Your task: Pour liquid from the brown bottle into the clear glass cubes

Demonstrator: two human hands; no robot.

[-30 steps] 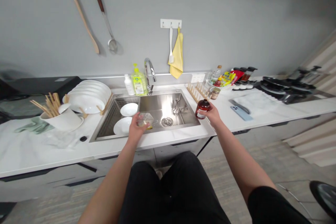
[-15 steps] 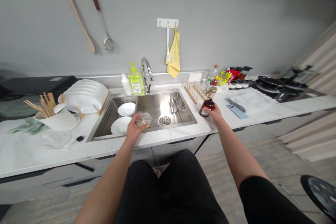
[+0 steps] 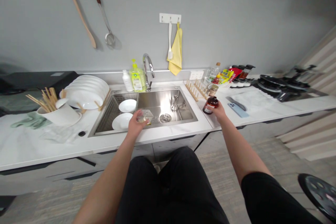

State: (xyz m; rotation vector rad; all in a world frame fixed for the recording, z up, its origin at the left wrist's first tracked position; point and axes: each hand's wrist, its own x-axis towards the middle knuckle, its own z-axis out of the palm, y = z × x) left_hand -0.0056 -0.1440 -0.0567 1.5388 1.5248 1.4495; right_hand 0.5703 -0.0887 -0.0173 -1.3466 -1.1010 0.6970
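Over the front edge of the sink (image 3: 154, 99), my left hand (image 3: 135, 123) is closed around a clear glass cup (image 3: 147, 115). A little yellowish matter shows low in the cup. To the right of the sink, my right hand (image 3: 219, 110) grips a brown bottle (image 3: 211, 105) with a pale label, upright at the counter. Whether its base touches the counter I cannot tell. Right behind the bottle is a jar (image 3: 213, 90) with a gold-coloured lid. Two white bowls, a rear bowl (image 3: 127, 105) and a front bowl (image 3: 121, 121), sit in the sink's left side.
A faucet (image 3: 148, 71) rises behind the sink, beside a green soap bottle (image 3: 137, 80). White plates (image 3: 86, 92) and a chopstick holder (image 3: 61, 114) stand left. To the right are a wooden rack (image 3: 195, 90), a phone (image 3: 238, 110) and a black pan (image 3: 273, 80).
The head view has shifted slightly. Both hands keep their hold on the cup and the bottle, with little visible movement against the counter.
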